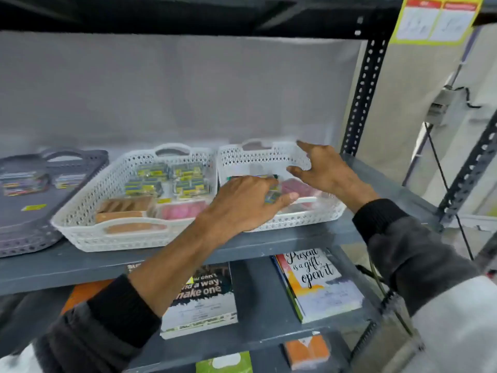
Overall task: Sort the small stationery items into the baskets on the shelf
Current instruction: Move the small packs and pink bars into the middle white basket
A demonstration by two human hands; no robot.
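Three baskets stand on the grey shelf. The right white basket holds pink packs and a few small items. My left hand reaches into it and pinches a small blurred packet between thumb and fingers. My right hand hovers over the same basket's right side, fingers spread, holding nothing. The middle white basket carries several yellow-labelled packets, brown items and a pink pack. A grey basket at the left holds a few packets.
A black perforated upright stands at the shelf's right end. The shelf's front edge runs below the baskets. Notebooks lie on the lower shelf, with more items further down. A yellow-bordered notice hangs at the top right.
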